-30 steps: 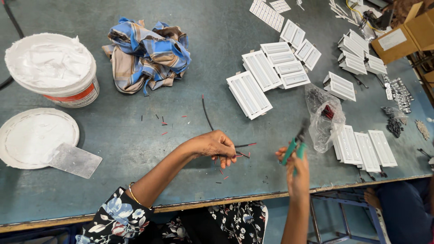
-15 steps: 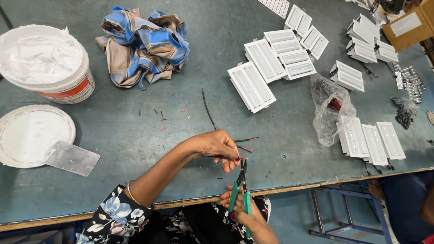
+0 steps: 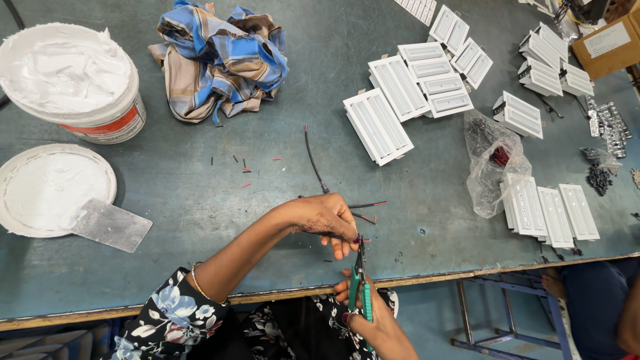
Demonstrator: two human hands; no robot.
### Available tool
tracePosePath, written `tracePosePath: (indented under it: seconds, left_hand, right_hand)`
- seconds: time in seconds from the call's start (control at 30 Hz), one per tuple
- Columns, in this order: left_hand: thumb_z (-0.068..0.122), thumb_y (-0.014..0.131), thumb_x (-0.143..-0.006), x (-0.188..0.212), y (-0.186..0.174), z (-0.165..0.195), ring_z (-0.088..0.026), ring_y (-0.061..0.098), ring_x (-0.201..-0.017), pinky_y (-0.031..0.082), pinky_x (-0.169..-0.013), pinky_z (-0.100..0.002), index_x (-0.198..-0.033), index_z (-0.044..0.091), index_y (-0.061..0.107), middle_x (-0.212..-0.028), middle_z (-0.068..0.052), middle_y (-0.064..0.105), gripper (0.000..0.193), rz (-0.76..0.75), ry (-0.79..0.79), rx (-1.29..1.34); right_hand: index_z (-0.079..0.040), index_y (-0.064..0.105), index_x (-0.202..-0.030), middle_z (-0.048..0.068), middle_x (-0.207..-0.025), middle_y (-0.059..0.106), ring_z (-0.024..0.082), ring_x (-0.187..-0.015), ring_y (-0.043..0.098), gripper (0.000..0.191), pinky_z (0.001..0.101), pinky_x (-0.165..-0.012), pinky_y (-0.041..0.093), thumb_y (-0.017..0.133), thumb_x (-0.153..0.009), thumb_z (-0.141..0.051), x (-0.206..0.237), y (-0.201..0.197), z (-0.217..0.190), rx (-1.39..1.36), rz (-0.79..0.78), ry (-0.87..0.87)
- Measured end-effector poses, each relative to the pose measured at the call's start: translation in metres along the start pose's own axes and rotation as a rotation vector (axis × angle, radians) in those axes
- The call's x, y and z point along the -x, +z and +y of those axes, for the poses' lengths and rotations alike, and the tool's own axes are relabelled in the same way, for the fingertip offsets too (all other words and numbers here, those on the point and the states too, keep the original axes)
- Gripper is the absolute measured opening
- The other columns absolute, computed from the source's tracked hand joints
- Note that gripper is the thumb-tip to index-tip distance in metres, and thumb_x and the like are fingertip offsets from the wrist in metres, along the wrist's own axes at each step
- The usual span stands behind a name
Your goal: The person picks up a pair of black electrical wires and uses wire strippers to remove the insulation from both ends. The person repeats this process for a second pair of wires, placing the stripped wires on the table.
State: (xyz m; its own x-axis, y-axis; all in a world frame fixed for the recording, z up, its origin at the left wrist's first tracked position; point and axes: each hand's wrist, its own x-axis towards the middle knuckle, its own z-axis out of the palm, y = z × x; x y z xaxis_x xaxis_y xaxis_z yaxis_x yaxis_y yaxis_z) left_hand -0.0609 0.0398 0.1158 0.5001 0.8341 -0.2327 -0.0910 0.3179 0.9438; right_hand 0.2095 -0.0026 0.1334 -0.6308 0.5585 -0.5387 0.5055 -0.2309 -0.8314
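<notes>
Thin black wires [image 3: 337,235] with red tips meet green-handled cutters [image 3: 361,288], upright.

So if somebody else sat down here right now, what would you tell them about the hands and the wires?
Left hand: pinching thin black and red wires just above the table.
Right hand: holding green-handled cutters, tip up against the wire ends by the left fingers.
Around: small cut bits lie scattered on the table; one loose black wire lies beyond the hand. White slatted fixtures sit further back, a clear bag to the right.
Done: some trimming, judging by the bits. Left: the wires in hand; how many more, cannot tell.
</notes>
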Motion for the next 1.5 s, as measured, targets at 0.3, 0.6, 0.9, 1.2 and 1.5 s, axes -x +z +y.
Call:
tracePosePath:
  seconds: [0.3, 0.6, 0.9, 1.2, 1.5]
  left_hand:
    - [0.021, 0.07, -0.085, 0.001, 0.002, 0.002, -0.013, 0.076, -0.068, 0.049, -0.052, -0.02, -0.089, -0.001, 0.078, -0.078, -0.01, 0.078, 0.023, 0.004, -0.044, -0.028]
    - [0.018, 0.071, -0.085, -0.004, 0.001, -0.004, -0.014, 0.076, -0.066, 0.049, -0.05, -0.02, -0.091, -0.002, 0.078, -0.079, -0.011, 0.078, 0.022, -0.034, -0.036, 0.002]
    - [0.015, 0.074, -0.084, -0.007, -0.002, -0.005, -0.013, 0.075, -0.064, 0.051, -0.05, -0.02, -0.091, -0.004, 0.078, -0.078, -0.012, 0.077, 0.021, -0.063, -0.087, 0.067]
    - [0.017, 0.069, -0.087, -0.006, -0.003, -0.005, -0.011, 0.074, -0.064, 0.05, -0.051, -0.019, -0.092, -0.001, 0.078, -0.078, -0.009, 0.077, 0.021, -0.063, -0.04, 0.023]
    - [0.016, 0.069, -0.088, -0.003, -0.004, -0.004, -0.012, 0.075, -0.064, 0.05, -0.051, -0.019, -0.091, -0.001, 0.078, -0.077, -0.01, 0.077, 0.019, -0.045, -0.004, 0.018]
  right_hand:
    - [-0.007, 0.039, -0.143, 0.005, -0.111, 0.059, 0.016, -0.108, 0.059, 0.076, 0.0328, -0.102, 0.045, 0.07, -0.074, -0.008, -0.001, 0.006, -0.01, 0.199, 0.077, 0.053]
    - [-0.01, 0.036, -0.149, 0.003, -0.109, 0.056, 0.016, -0.107, 0.056, 0.086, 0.0352, -0.102, 0.046, 0.078, -0.075, -0.026, -0.002, 0.003, -0.01, 0.318, 0.024, 0.051]
    - [-0.007, 0.034, -0.145, 0.005, -0.108, 0.055, 0.016, -0.107, 0.057, 0.087, 0.0335, -0.101, 0.045, 0.081, -0.074, -0.027, -0.002, 0.007, -0.014, 0.318, 0.024, 0.054]
    - [-0.007, 0.049, -0.125, 0.004, -0.096, 0.058, 0.014, -0.09, 0.057, 0.053, 0.0303, -0.083, 0.049, 0.073, -0.078, -0.015, 0.002, 0.01, -0.024, 0.222, 0.042, 0.054]
    - [-0.006, 0.054, -0.114, 0.002, -0.085, 0.057, 0.012, -0.08, 0.055, 0.045, 0.0276, -0.075, 0.045, 0.072, -0.074, -0.014, 0.003, 0.007, -0.025, 0.238, 0.116, -0.072]
